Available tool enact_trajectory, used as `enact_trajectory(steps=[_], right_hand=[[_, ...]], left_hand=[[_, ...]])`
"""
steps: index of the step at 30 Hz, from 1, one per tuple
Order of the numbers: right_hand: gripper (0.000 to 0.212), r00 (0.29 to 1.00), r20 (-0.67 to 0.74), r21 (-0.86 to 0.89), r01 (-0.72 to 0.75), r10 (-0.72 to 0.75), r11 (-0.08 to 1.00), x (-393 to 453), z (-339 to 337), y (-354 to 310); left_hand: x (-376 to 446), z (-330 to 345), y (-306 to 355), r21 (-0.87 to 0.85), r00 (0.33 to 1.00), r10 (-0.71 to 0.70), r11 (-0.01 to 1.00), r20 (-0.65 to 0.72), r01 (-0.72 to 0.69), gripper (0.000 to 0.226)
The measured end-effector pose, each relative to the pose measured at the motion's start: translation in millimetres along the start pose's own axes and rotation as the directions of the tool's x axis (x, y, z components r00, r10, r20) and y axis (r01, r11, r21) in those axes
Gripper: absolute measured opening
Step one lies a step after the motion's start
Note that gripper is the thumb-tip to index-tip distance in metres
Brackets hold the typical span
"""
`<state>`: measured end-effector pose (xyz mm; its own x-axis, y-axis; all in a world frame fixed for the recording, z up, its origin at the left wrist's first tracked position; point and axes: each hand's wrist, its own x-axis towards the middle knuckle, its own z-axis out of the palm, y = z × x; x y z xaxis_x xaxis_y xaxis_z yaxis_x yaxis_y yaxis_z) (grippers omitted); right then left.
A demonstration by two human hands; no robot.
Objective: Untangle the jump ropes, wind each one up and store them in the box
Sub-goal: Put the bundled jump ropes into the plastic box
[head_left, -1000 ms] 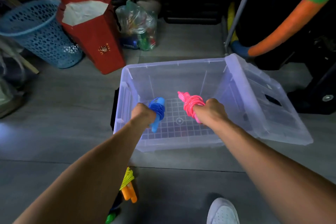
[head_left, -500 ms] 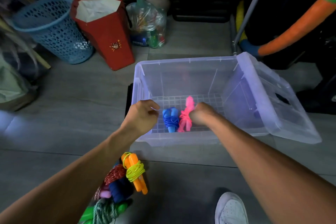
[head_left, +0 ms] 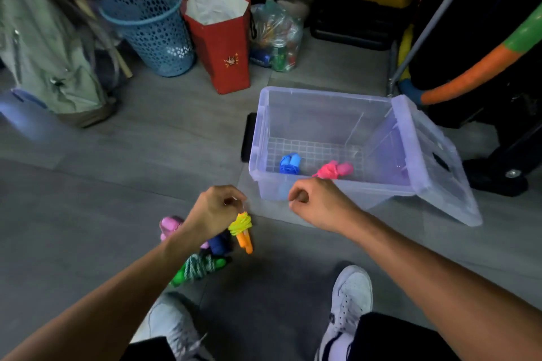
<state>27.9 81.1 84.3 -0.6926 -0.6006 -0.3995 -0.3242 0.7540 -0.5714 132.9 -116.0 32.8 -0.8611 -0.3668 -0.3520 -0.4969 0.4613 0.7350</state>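
Your left hand point(head_left: 215, 211) hangs low over the grey floor with its fingers curled downward, the fingertips pinching the top of the wound jump rope with orange handles and yellow-green cord point(head_left: 242, 231), which dangles upright just beneath them. Your right hand point(head_left: 318, 204) hovers beside the near wall of the clear plastic storage box point(head_left: 322, 114), fingers loosely curled into a fist with nothing in it.

Inside the box two bundles lie on the gridded bottom: the blue wound jump rope point(head_left: 289, 163) toward the left, and the pink wound jump rope point(head_left: 334, 170) to its right (apart from each other, both near the front wall). The box's clear lid point(head_left: 440, 161) hangs open off its right side, sloping down to the floor.

Under your left forearm more wound ropes lie together on the floor: a pink-handled one point(head_left: 170, 227), a dark navy one point(head_left: 220, 243) and a green-handled one with teal braided cord point(head_left: 199, 268). Your two white sneakers point(head_left: 349, 296) stand nearest you. Farther back sit a blue perforated plastic basket point(head_left: 149, 26) and a red paper bag point(head_left: 225, 47).
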Motion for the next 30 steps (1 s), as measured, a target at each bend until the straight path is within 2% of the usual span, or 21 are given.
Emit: enact_trajectory(steps=[2,4,5,7,9,11,13,16,20,22,26,30], right_hand=[[0.011,0.998,0.056,-0.001,-0.003,0.003,1.000,-17,25,-7],[0.012,0.997,0.075,0.010,-0.011,0.010,1.000,-29,50,-9],[0.012,0.997,0.080,0.017,-0.012,0.011,1.000,-33,61,-9],[0.011,0.995,0.099,0.007,-0.016,0.015,1.000,-41,80,-7],[0.011,0.991,0.135,-0.045,-0.001,0.007,0.999,-44,95,-2],[0.011,0.987,0.163,-0.077,0.007,0.006,0.997,-45,106,-1],[0.011,0.983,0.182,-0.103,0.009,0.010,0.995,-42,114,-1],[0.010,0.983,0.182,-0.106,-0.006,0.025,0.994,-35,124,-2],[0.007,0.981,0.152,-0.017,-0.122,0.124,0.992,-24,140,5],[0.003,0.971,0.160,0.023,-0.183,0.177,0.983,-19,149,12],[0.008,0.943,0.197,0.029,-0.279,0.268,0.960,1,165,24],[0.007,0.915,0.185,0.028,-0.369,0.358,0.929,37,190,25]], left_hand=[[-19,1,-22,-0.015,0.998,-0.045,0.999,0.039,0.046,0.029],[-33,6,-45,0.020,0.996,-0.076,0.997,0.052,0.075,0.015],[-38,9,-56,0.056,0.994,-0.097,0.994,0.046,0.094,0.015],[-46,14,-78,0.122,0.985,-0.158,0.981,0.070,0.149,0.027],[-54,15,-96,0.182,0.966,-0.251,0.955,0.068,0.235,0.027],[-60,16,-114,0.253,0.974,-0.224,0.944,0.021,0.212,0.034],[-64,18,-135,0.357,0.962,-0.273,0.898,-0.002,0.256,0.040],[-60,32,-167,0.503,0.941,-0.333,0.825,0.064,0.258,0.062],[-52,56,-199,0.686,0.950,-0.310,0.696,0.022,0.211,0.071],[-49,59,-206,0.688,0.961,-0.275,0.698,0.000,0.200,0.065],[-43,48,-213,0.621,0.985,-0.166,0.769,-0.038,0.153,0.044],[-62,37,-213,0.461,0.971,-0.215,0.855,-0.107,0.240,0.048]])
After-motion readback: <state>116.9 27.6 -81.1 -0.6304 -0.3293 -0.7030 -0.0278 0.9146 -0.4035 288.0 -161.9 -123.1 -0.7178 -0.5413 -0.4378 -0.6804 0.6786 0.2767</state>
